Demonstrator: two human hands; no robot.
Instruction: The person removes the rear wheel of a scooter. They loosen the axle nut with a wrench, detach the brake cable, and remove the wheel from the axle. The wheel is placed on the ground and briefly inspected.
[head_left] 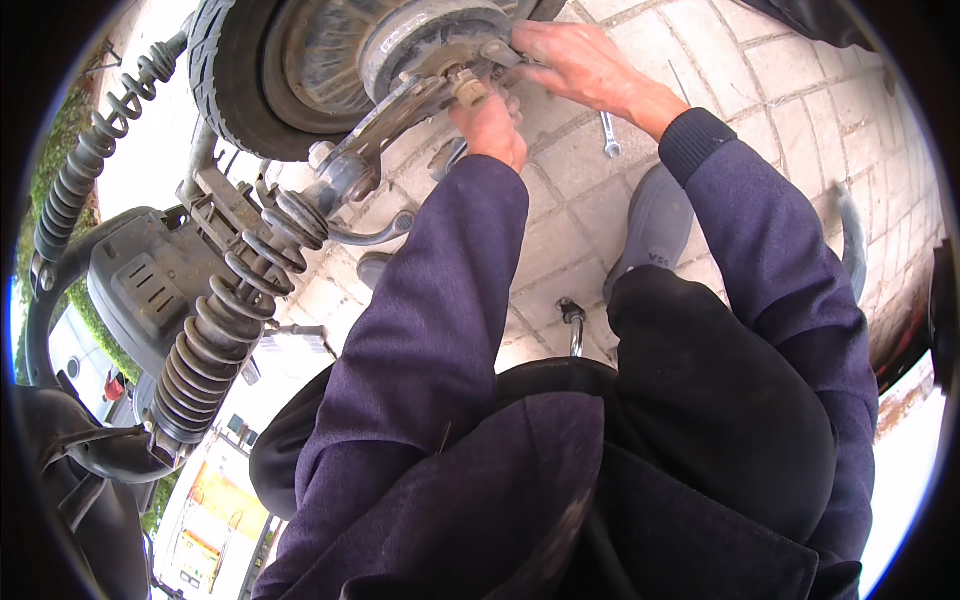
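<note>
Bracket (388, 118) slants down-left from hub (428, 42), nearer my left hand (490, 128) than right hand (585, 65); whether fingers clamp, I can't tell.

Room on the right, left side blocked.
Passable over paving (785, 125) right of right hand (590, 70); wheel (320, 62) blocks ahead, metal arm (385, 122) and spring (212, 345) crowd left hand's (492, 128) left; wrench (610, 138) and shoe (660, 215) sit low between sleeves (430, 280).

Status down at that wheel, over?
Left hand, right hand: both at wheel hub. Wheel: metal arm alongside. Wrench: on paving, near right hand.
</note>
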